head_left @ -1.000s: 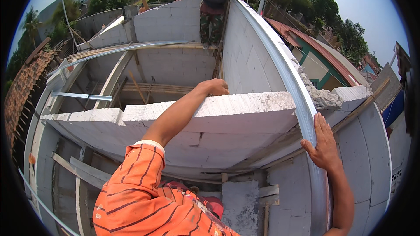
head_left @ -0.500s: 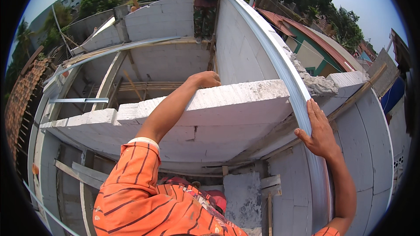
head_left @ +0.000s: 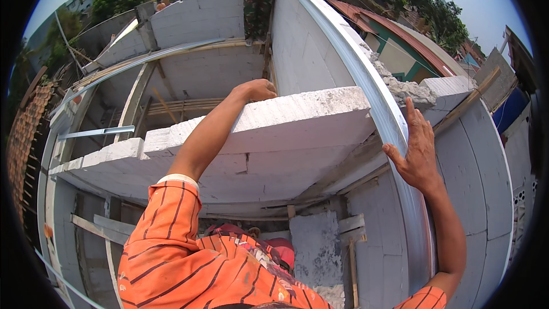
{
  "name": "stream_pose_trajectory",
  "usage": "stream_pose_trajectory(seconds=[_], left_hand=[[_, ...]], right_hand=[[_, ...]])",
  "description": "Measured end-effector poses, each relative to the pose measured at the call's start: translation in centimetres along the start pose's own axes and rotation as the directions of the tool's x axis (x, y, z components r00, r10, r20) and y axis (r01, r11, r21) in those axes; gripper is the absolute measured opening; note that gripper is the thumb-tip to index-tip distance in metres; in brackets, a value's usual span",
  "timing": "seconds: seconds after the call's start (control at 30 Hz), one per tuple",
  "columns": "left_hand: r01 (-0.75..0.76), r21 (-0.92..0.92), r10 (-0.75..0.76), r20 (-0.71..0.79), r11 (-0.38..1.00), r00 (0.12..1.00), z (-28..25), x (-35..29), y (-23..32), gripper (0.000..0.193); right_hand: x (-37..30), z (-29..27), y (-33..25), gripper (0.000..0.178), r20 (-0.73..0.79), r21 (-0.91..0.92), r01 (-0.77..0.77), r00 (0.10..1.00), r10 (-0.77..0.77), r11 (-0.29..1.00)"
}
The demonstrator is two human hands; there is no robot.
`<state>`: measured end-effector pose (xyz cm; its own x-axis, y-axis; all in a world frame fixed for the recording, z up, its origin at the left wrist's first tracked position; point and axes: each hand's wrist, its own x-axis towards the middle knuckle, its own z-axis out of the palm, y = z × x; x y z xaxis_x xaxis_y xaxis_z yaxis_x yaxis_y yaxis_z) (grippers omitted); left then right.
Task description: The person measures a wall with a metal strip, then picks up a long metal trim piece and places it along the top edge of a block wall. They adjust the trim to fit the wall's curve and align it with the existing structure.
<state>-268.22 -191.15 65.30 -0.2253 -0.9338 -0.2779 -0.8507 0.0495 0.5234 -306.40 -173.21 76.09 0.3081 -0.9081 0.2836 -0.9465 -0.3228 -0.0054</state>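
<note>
A long silver metal channel point(head_left: 374, 98) runs along the right from near me to the far wall. Against its right side rests my right hand point(head_left: 419, 151), open, thumb apart and fingers pointing up. My left hand point(head_left: 258, 90) is curled over the far edge of a white block wall point(head_left: 320, 105), its fingertips partly hidden. The wall's rough top crosses in front of me and stops just short of the channel. At the channel's far end stands a person in camouflage trousers point(head_left: 257, 18), one hand close to the metal.
Timber beams point(head_left: 137, 100) and another metal channel point(head_left: 154, 57) span the open room at left. A short metal piece point(head_left: 97, 132) lies across there. Broken masonry point(head_left: 409, 91) tops the right-hand wall. Below me, several boards point(head_left: 106, 229) cross a deep space.
My right hand's fingers have lifted and turned more upright beside the channel. The left hand keeps its place on the wall, while the whole view has shifted slightly.
</note>
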Motion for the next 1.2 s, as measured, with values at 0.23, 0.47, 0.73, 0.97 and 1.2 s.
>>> stream_pose_trajectory(seconds=[0.23, 0.47, 0.73, 0.97, 1.2], left_hand=[[-0.05, 0.018, 0.049, 0.021, 0.999, 0.999, 0.0, 0.7, -0.5, 0.048], [-0.022, 0.021, 0.021, 0.012, 1.0, 1.0, -0.1, -0.1, 0.0, 0.047], [-0.033, 0.017, 0.034, -0.007, 0.999, 0.999, 0.0, -0.4, 0.2, 0.046], [-0.047, 0.022, 0.048, -0.014, 0.999, 0.999, 0.2, 0.3, -0.9, 0.047], [-0.064, 0.017, 0.064, 0.017, 0.998, 0.998, 0.3, 0.5, -0.7, 0.046]], right_hand=[[-0.3, -0.3, -0.3, 0.092, 0.069, -0.069, 0.106, 0.993, -0.101, 0.992], [-0.2, -0.7, -0.6, 0.088, 0.114, -0.085, 0.115, 0.988, -0.105, 0.99], [-0.1, -0.9, -1.1, 0.082, 0.08, -0.053, 0.085, 0.994, -0.08, 0.995], [0.0, -0.9, -1.1, 0.078, 0.139, -0.06, 0.111, 0.985, -0.102, 0.992], [-0.2, -1.0, -0.9, 0.071, 0.149, -0.019, 0.09, 0.985, -0.087, 0.996]])
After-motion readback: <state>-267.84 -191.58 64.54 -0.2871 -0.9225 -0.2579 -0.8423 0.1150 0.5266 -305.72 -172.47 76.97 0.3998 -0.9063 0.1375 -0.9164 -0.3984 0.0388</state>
